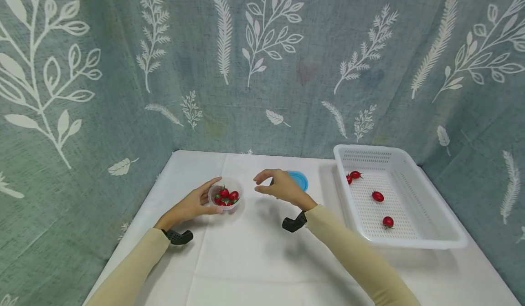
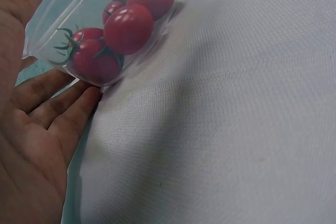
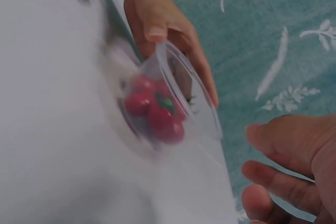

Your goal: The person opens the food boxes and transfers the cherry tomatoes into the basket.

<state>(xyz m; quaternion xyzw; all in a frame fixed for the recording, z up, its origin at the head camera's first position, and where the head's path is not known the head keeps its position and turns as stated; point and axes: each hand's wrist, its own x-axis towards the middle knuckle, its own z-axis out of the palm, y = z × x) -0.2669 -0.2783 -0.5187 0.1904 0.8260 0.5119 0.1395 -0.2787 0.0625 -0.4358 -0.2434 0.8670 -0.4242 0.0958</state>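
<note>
My left hand (image 1: 193, 204) holds a small round clear plastic tub (image 1: 212, 195) on the table, thumb at the near side of its rim and fingers behind it. Inside lie several red cherry tomatoes (image 2: 128, 29) with green stems, seen through the wall in the left wrist view. To the right of the tub, my right hand (image 1: 283, 186) hovers over the table with nothing between its thumb and fingers. The fingers are loosely bent, and a gap separates them from the tub in the right wrist view. Partly hidden behind that hand is a round blue lid (image 1: 301, 179).
A large white perforated plastic basket (image 1: 414, 183) stands on the right of the table, with several cherry tomatoes (image 1: 378, 196) on its floor. White cloth covers the table (image 1: 242, 260). Green patterned curtains (image 1: 262, 114) hang behind and along both sides.
</note>
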